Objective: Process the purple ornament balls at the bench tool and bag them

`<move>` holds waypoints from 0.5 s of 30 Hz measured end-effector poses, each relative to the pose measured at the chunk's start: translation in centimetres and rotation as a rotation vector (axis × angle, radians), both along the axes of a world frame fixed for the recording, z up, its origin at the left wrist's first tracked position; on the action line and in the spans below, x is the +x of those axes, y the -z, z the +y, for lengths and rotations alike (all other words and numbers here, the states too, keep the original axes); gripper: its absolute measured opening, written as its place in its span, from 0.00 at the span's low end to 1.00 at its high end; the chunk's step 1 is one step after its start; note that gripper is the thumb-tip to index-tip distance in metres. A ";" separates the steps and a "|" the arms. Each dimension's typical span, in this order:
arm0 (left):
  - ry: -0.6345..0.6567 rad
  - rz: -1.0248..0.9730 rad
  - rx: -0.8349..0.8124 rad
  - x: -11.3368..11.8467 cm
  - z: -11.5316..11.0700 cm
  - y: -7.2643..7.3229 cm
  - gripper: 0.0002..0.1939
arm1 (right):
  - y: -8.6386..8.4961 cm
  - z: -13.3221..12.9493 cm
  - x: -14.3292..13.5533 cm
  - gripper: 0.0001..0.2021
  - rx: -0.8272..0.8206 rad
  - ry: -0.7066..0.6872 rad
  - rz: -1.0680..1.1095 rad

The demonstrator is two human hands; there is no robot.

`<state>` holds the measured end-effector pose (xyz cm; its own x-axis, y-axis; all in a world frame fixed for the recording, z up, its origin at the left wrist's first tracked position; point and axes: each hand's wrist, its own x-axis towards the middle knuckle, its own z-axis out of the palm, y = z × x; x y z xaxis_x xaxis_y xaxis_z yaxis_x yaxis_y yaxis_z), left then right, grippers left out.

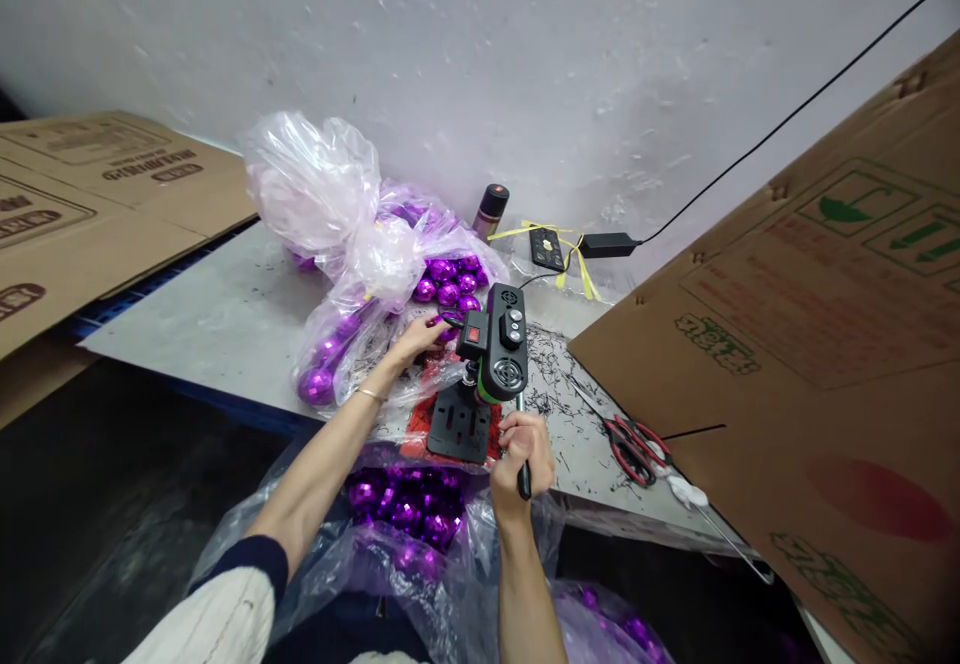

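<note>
A black hand press (504,344) stands on the table, with a slotted base plate (459,424) at its foot. My right hand (529,452) is wrapped round the press's lever handle (524,482), low at its front right. At the left of the press head, my left hand (417,338) reaches in and pinches a shiny purple ball (445,330), partly hidden by fingers and press. Behind that hand, more purple mirrored balls (448,294) spill from a clear plastic bag (386,259). Another bag of purple balls (405,512) lies open in front of me, below the table edge.
Scissors with red and black handles (636,449) lie at the right, beside a large cardboard box (787,344). Black scraps (551,384) litter the grey table (202,304). A spray can (491,210) and a power adapter (609,245) are at the wall. Flattened cardboard (120,194) is at left.
</note>
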<state>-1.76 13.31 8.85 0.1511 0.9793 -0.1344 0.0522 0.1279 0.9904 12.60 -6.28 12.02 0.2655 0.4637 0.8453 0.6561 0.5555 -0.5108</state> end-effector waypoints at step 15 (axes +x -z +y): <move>0.104 -0.222 -0.069 -4.0 -12.7 2.6 0.37 | -4.3 0.2 -0.7 0.23 -0.138 0.026 0.156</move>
